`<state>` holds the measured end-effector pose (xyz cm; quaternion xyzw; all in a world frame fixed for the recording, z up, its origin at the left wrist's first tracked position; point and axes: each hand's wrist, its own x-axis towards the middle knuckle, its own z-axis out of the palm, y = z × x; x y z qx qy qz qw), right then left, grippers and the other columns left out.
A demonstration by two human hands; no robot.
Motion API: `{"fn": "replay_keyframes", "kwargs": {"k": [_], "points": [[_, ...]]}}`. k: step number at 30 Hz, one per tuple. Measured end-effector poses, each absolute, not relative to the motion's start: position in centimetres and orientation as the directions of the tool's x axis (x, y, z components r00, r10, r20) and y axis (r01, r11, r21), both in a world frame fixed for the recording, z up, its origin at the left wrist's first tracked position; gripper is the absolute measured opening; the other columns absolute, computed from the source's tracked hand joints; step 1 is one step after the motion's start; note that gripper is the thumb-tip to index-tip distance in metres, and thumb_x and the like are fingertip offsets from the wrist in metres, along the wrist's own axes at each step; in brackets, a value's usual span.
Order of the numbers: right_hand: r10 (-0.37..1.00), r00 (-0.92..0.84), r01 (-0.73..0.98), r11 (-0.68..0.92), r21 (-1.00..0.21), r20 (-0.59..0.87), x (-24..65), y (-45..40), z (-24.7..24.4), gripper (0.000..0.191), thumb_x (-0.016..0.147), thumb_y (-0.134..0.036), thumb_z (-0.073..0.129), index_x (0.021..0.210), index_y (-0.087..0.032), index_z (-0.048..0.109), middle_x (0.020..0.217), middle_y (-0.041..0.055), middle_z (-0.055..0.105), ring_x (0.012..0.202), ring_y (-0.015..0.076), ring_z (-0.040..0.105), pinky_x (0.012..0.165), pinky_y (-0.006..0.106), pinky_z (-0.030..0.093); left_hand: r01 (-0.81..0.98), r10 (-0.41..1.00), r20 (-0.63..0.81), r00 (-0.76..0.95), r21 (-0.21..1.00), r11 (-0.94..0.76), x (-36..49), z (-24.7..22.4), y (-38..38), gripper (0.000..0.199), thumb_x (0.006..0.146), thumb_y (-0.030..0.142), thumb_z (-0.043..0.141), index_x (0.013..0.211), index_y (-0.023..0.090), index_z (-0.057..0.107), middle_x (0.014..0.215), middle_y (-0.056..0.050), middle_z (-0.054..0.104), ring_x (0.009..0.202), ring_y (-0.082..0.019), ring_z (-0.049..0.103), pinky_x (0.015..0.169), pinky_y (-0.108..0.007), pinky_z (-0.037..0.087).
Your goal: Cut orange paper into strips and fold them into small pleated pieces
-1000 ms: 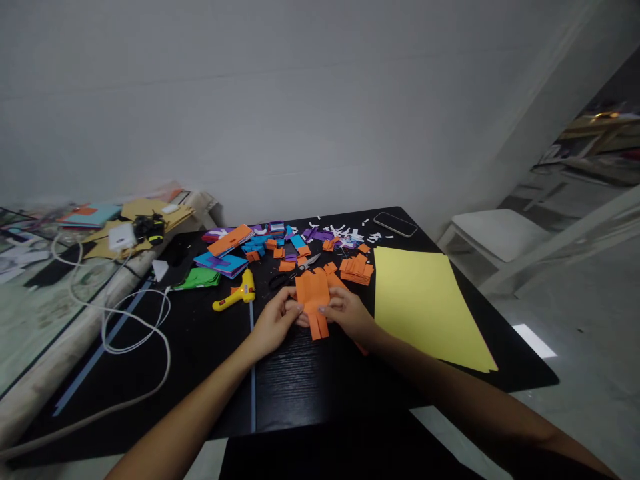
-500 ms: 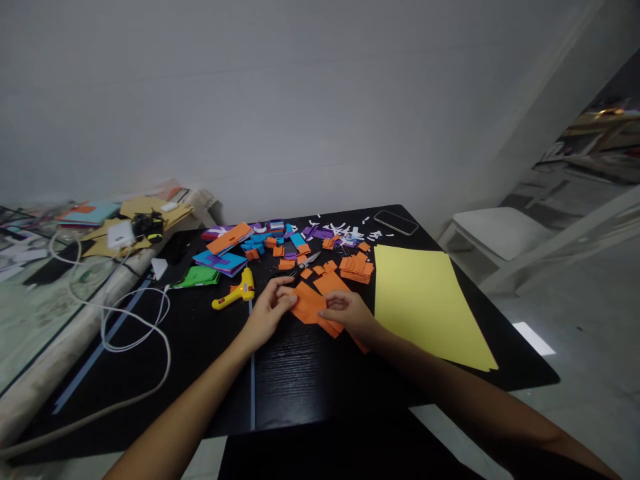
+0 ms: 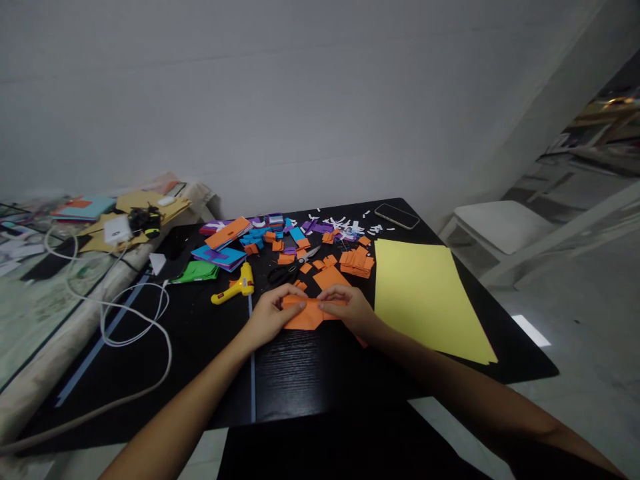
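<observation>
Both of my hands pinch one piece of orange paper (image 3: 305, 320) just above the black table. My left hand (image 3: 271, 312) has its thumb on the near face and its fingers behind the upper edge. Close beside it, my right hand (image 3: 349, 311) grips the paper's right part the same way, fingers curled. The paper looks creased or folded along the top; its back is hidden. Behind the hands lies another orange sheet (image 3: 331, 277), partly covered. Scissors (image 3: 295, 265) with dark handles rest just beyond my left hand, blades pointing away to the right.
A yellow glue gun (image 3: 240, 285) lies left of my hands. Large yellow sheets (image 3: 425, 300) lie on the right, a phone (image 3: 397, 215) behind them. Cut orange pieces (image 3: 357, 261) and white scraps cover the back of the table. A white cable (image 3: 167, 360) loops at left.
The orange paper has turned from slanted to nearly level, its upper edge now between both hands. My right hand has moved from its lower right side up beside my left hand.
</observation>
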<state>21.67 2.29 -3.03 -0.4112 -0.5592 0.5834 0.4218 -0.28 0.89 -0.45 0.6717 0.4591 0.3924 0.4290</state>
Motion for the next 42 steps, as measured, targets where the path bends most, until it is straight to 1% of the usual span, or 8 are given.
{"fn": "replay_keyframes", "kwargs": {"k": [4, 9, 17, 20, 24, 29, 36, 42], "points": [[0.951, -0.310, -0.068, -0.033, -0.997, -0.010, 21.8, 2.2, -2.8, 0.018, 0.071, -0.032, 0.081, 0.085, -0.021, 0.079, 0.091, 0.0045, 0.080, 0.093, 0.0239, 0.074, 0.095, 0.042, 0.055, 0.297, 0.948, 0.151, 0.280, 0.925, -0.235, -0.2, 0.0, 0.9, 0.015, 0.090, 0.032, 0.070, 0.092, 0.018, 0.077, 0.089, -0.004, 0.075, 0.081, -0.017, 0.065, 0.074, -0.027, 0.047], [0.958, -0.285, -0.032, -0.004, -0.999, 0.005, 22.0, 2.1, -2.2, 0.015, 0.073, -0.030, 0.077, 0.085, -0.022, 0.081, 0.092, 0.0047, 0.081, 0.096, 0.0250, 0.073, 0.099, 0.044, 0.052, 0.292, 0.953, 0.121, 0.279, 0.935, -0.204, -0.4, -0.2, 0.9, 0.017, 0.090, 0.032, 0.068, 0.091, 0.017, 0.077, 0.082, -0.004, 0.073, 0.069, -0.016, 0.061, 0.063, -0.025, 0.043], [0.961, -0.277, -0.060, -0.031, -0.998, -0.013, 22.0, 2.3, -2.4, 0.022, 0.074, -0.032, 0.077, 0.093, -0.022, 0.080, 0.096, 0.0049, 0.080, 0.099, 0.0249, 0.073, 0.100, 0.044, 0.053, 0.318, 0.957, 0.124, 0.263, 0.925, -0.207, -0.3, 0.1, 0.7, 0.016, 0.087, 0.030, 0.067, 0.089, 0.017, 0.077, 0.086, -0.005, 0.075, 0.076, -0.018, 0.065, 0.068, -0.027, 0.048], [0.954, -0.281, -0.099, -0.135, -0.986, -0.102, 21.7, 2.1, -2.5, 0.035, 0.072, -0.039, 0.083, 0.100, -0.020, 0.078, 0.096, 0.0058, 0.079, 0.096, 0.0248, 0.074, 0.090, 0.042, 0.059, 0.330, 0.955, 0.139, 0.263, 0.917, -0.224, -0.2, 0.1, 0.5, 0.015, 0.087, 0.029, 0.066, 0.090, 0.018, 0.076, 0.089, -0.005, 0.075, 0.082, -0.019, 0.067, 0.074, -0.028, 0.049], [0.926, -0.322, -0.099, -0.243, -0.965, -0.200, 21.6, 1.8, -2.3, 0.038, 0.065, -0.046, 0.090, 0.088, -0.018, 0.078, 0.092, 0.0064, 0.079, 0.089, 0.0247, 0.075, 0.077, 0.039, 0.062, 0.355, 0.942, 0.154, 0.299, 0.898, -0.259, -0.2, 0.1, 0.3, 0.014, 0.088, 0.027, 0.064, 0.093, 0.018, 0.075, 0.092, -0.005, 0.075, 0.087, -0.021, 0.069, 0.080, -0.031, 0.050], [0.945, -0.305, -0.058, -0.143, -0.988, -0.119, 21.8, 1.7, -2.0, 0.033, 0.066, -0.043, 0.089, 0.086, -0.019, 0.079, 0.088, 0.0058, 0.080, 0.090, 0.0257, 0.076, 0.087, 0.041, 0.060, 0.343, 0.912, 0.183, 0.367, 0.885, -0.316, -0.2, 0.6, 0.0, 0.013, 0.090, 0.028, 0.065, 0.097, 0.018, 0.072, 0.099, -0.005, 0.074, 0.096, -0.022, 0.069, 0.087, -0.032, 0.051], [0.957, -0.240, 0.129, 0.201, -0.971, 0.166, 21.8, 0.7, -1.3, 0.014, 0.077, -0.035, 0.081, 0.086, -0.024, 0.079, 0.090, 0.0036, 0.080, 0.090, 0.0239, 0.075, 0.091, 0.040, 0.057, 0.363, 0.940, 0.139, 0.311, 0.897, -0.253, 0.2, 0.4, -0.1, 0.025, 0.096, 0.040, 0.064, 0.102, 0.018, 0.075, 0.095, -0.004, 0.077, 0.089, -0.020, 0.071, 0.084, -0.030, 0.053], [0.958, -0.232, 0.142, 0.204, -0.968, 0.168, 21.7, 0.5, -1.0, 0.013, 0.079, -0.035, 0.080, 0.086, -0.025, 0.079, 0.091, 0.0031, 0.081, 0.089, 0.0236, 0.075, 0.091, 0.039, 0.057, 0.388, 0.940, 0.165, 0.300, 0.879, -0.278, 0.5, 0.7, -0.2, 0.023, 0.094, 0.038, 0.066, 0.093, 0.019, 0.078, 0.092, -0.004, 0.079, 0.086, -0.020, 0.071, 0.081, -0.029, 0.054]]}}
